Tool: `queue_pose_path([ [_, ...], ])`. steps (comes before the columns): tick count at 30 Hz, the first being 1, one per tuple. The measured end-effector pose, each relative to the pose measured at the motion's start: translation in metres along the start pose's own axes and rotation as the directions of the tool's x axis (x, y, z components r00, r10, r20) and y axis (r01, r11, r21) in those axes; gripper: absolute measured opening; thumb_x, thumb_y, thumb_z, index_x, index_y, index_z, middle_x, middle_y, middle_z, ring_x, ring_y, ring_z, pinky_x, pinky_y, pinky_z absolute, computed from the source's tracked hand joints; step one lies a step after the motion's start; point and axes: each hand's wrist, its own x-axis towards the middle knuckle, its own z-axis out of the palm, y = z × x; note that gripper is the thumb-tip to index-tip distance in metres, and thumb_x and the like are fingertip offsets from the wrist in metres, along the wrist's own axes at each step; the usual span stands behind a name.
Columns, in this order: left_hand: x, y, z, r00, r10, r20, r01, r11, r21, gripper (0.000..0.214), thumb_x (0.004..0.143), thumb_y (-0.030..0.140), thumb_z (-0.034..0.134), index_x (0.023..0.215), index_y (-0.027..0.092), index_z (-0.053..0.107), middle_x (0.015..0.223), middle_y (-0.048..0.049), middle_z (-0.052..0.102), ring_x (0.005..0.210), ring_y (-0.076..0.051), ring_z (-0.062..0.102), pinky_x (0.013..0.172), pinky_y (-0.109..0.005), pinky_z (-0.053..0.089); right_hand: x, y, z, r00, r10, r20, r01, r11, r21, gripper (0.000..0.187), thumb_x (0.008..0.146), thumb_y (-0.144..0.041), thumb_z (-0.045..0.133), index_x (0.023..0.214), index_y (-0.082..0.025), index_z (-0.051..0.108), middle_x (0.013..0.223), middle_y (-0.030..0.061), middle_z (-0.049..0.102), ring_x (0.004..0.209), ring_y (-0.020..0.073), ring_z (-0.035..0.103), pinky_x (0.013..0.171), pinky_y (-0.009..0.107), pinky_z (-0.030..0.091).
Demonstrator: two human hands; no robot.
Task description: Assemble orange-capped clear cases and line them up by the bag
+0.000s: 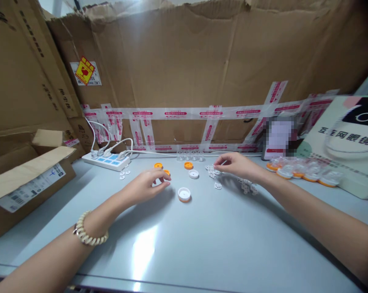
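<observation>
My left hand rests on the grey table with its fingers pinched round a small orange cap. My right hand reaches over a scatter of small white plastic pieces and pinches one at its fingertips. Between the hands lie an orange cap with a white inside, a white round insert and two more orange caps. A row of small clear cups stands at the back.
A white power strip with plugged cables lies at the back left. An open cardboard box sits at the left. Finished clear-and-orange pieces line up at the right by a printed box. Taped cardboard walls close the back.
</observation>
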Motion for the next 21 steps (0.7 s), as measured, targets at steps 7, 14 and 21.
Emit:
queue_pose_path([
  [7, 0.002, 0.024, 0.016, 0.939, 0.141, -0.313, -0.158, 0.987, -0.03, 0.017, 0.085, 0.022, 0.052, 0.099, 0.016, 0.059, 0.088, -0.0054, 0.065, 0.076, -0.014, 0.059, 0.068, -0.028, 0.048, -0.024, -0.031, 0.033, 0.972, 0.063, 0.225, -0.209, 0.665, 0.717, 0.019, 0.061, -0.03, 0.074, 0.073, -0.019, 0.064, 0.075, -0.0002, 0.066, 0.074, 0.0103, 0.06, 0.071, 0.023, 0.044],
  [14, -0.001, 0.033, 0.035, 0.89, 0.26, -0.374, -0.258, 0.964, 0.059, 0.028, 0.084, 0.018, 0.054, 0.112, 0.019, 0.052, 0.097, -0.0071, 0.062, 0.087, -0.015, 0.059, 0.077, -0.031, 0.051, -0.044, -0.046, 0.062, 0.947, 0.047, 0.317, -0.298, 0.493, 0.817, 0.017, 0.06, -0.026, 0.076, 0.07, -0.016, 0.066, 0.067, -0.0018, 0.063, 0.068, 0.008, 0.059, 0.071, 0.022, 0.045],
  [21, -0.003, 0.031, 0.039, 0.875, 0.316, -0.366, -0.289, 0.949, 0.127, 0.019, 0.087, 0.014, 0.048, 0.104, 0.017, 0.057, 0.09, -0.0057, 0.063, 0.08, -0.014, 0.06, 0.071, -0.028, 0.051, -0.049, -0.052, 0.064, 0.922, 0.062, 0.382, -0.363, 0.478, 0.8, 0.018, 0.062, -0.027, 0.075, 0.072, -0.016, 0.066, 0.074, 0.0017, 0.064, 0.074, 0.012, 0.06, 0.077, 0.027, 0.046],
])
